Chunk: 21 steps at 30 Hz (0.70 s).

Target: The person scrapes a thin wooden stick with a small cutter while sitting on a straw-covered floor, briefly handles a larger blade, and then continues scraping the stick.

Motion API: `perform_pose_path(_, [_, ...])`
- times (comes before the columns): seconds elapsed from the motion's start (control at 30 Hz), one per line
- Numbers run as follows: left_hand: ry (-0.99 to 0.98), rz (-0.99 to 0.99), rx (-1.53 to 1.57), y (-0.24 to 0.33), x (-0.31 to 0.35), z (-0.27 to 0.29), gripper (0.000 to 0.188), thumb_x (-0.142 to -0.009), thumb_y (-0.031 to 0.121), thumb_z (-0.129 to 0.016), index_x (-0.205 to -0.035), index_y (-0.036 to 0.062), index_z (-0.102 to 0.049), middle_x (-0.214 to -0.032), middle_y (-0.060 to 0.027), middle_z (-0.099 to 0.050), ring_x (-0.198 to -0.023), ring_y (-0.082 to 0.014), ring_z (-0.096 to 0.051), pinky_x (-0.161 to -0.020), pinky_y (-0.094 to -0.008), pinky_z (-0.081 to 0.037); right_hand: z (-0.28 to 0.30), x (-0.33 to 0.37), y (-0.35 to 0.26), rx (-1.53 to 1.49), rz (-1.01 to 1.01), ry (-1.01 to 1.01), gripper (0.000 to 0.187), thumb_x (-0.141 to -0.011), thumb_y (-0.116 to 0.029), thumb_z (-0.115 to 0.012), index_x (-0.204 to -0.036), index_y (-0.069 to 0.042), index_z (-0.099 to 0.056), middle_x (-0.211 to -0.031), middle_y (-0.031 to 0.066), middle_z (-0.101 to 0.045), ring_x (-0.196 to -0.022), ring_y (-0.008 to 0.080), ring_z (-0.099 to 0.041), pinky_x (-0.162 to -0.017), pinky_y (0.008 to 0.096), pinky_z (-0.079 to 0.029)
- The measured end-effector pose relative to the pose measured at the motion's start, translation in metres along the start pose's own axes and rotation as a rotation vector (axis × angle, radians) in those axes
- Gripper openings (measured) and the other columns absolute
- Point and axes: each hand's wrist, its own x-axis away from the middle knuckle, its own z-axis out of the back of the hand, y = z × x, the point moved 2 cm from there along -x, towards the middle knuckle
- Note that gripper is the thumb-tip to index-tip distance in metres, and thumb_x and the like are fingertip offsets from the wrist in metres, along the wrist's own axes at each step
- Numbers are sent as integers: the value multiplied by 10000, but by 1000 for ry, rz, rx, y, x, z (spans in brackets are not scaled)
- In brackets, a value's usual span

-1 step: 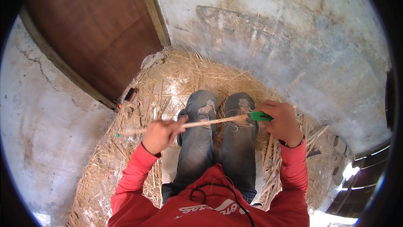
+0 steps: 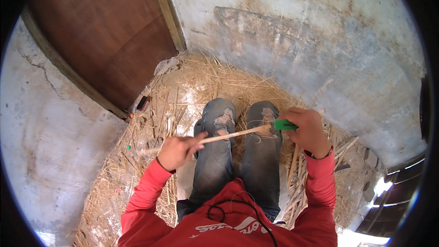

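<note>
Green handle [image 2: 285,124], pale tan stick [image 2: 233,134], red top [image 2: 235,212] with white print [image 2: 248,225], grey-blue jeans [image 2: 212,169], reddish-brown door [image 2: 105,41]

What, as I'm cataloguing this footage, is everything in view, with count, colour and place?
stick: 1, pale tan, above the knees, in the left hand
green tool: 1, green, in the right hand
straw: many, golden, over the floor
stalks: several, tan, right of the legs
door: 1, red-brown, upper left
walls: 2, stained white-grey, left and upper right
rag-like thing: 1, pale, door's far corner
dark object: 1, blackish, by the door
orange bit: 1, orange, beside it
green bit: 1, green, left
hoodie: 1, red, worn
jeans: 1 pair, grey-blue, ripped, worn
left hand: 1, on the stick
right hand: 1, around the green tool
</note>
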Motion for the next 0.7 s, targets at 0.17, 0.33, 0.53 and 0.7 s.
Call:
perform_pose_path(0.17, [-77,254,589,18,23,-32,379,-1029,196,-561,-1377,52,-602,-620,-58,-555,-528,-165,-534,-544,-283,-435,-10,-31,-13,-3,-95,537,257,-788,-86,-705,-1044,-99,-692,-1026,111,-658,-746,358,-665,-615,427,-513])
perform_pose_path(0.33, [66,415,926,26,16,-57,445,-1062,157,-499,-1494,52,-474,-693,32,-463,-615,-61,-438,-567,-226,-378,-43,-34,-35,-44,-118,473,282,-926,-313,-680,-1030,-53,-648,-1026,148,-606,-764,366,-653,-601,444,-498])
perform_pose_path(0.53, [110,492,1158,28,-2,-63,448,-1070,181,-505,-1487,24,-466,-703,39,-478,-615,-45,-433,-566,-214,-369,-119,-6,-58,-233,-100,156,317,-979,-357,-611,-1001,-41,-598,-844,167,-618,-681,383,-635,-574,476,-475])
perform_pose_path(0.7, [134,468,1047,30,-5,-70,408,-1055,179,-540,-1404,-31,-542,-730,33,-514,-649,-49,-458,-598,-225,-398,-142,2,-64,-270,-72,-32,373,-995,-424,-572,-927,-58,-582,-557,168,-586,-526,416,-604,-491,509,-455])
